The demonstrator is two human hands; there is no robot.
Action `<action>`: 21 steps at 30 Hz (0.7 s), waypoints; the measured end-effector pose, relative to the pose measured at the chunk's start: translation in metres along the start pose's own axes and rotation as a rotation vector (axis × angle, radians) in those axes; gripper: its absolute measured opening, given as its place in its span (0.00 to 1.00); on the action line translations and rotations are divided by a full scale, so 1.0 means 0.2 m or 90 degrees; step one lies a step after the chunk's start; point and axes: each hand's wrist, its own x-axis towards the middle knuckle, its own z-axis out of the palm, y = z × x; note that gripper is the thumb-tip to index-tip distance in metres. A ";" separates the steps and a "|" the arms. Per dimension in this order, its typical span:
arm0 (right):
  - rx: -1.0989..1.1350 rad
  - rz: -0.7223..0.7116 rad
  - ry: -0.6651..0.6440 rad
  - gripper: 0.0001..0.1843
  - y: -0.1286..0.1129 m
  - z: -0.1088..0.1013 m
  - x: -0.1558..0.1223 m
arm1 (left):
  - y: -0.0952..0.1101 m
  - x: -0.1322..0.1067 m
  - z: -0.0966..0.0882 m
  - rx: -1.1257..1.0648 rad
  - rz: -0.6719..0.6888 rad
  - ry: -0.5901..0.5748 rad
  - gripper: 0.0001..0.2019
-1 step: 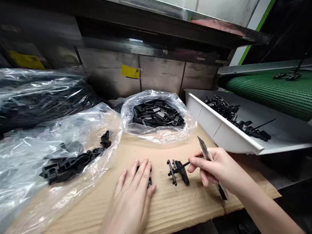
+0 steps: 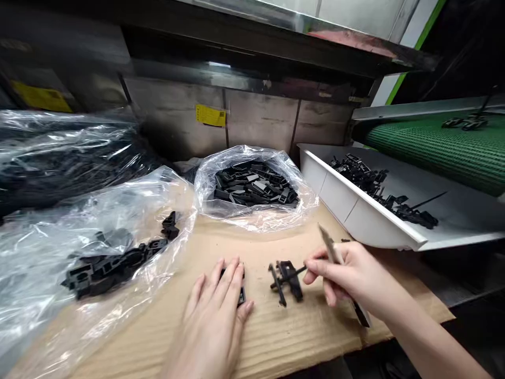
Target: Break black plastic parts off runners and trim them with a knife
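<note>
My left hand [image 2: 213, 321] lies flat on the cardboard with its fingers stretched out. A black plastic part [image 2: 241, 296] shows partly beneath those fingers; most of it is covered. My right hand [image 2: 343, 276] is closed round a metal utility knife [image 2: 330, 245], whose tip points up and away. Between its thumb and forefinger it also pinches the stem of a black plastic sprue [image 2: 279, 287]. A dark molded piece [image 2: 292, 279] is on that sprue, just above the cardboard or touching it; I cannot tell which.
Cardboard [image 2: 272, 342] covers the bench. A clear bag [image 2: 205, 205] of black parts stands behind the hands. More black parts [image 2: 122, 263] lie on plastic film at left. At right, a white tray [image 2: 363, 221] holds molded pieces beneath a green conveyor belt [image 2: 434, 147].
The sprue and its molded piece have shifted slightly left and turned a little. My right hand has moved slightly with them; my left hand stays in place.
</note>
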 end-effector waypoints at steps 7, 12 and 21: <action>-0.038 -0.026 0.031 0.16 0.06 -0.04 -0.04 | -0.02 -0.05 -0.05 -0.133 -0.087 0.079 0.25; -0.097 -0.066 0.239 0.22 0.11 -0.22 -0.06 | -0.01 -0.05 -0.10 -0.205 -0.129 0.106 0.10; -0.435 -0.304 0.346 0.27 0.32 -0.03 -0.24 | 0.10 -0.03 -0.17 -0.466 -0.114 0.042 0.10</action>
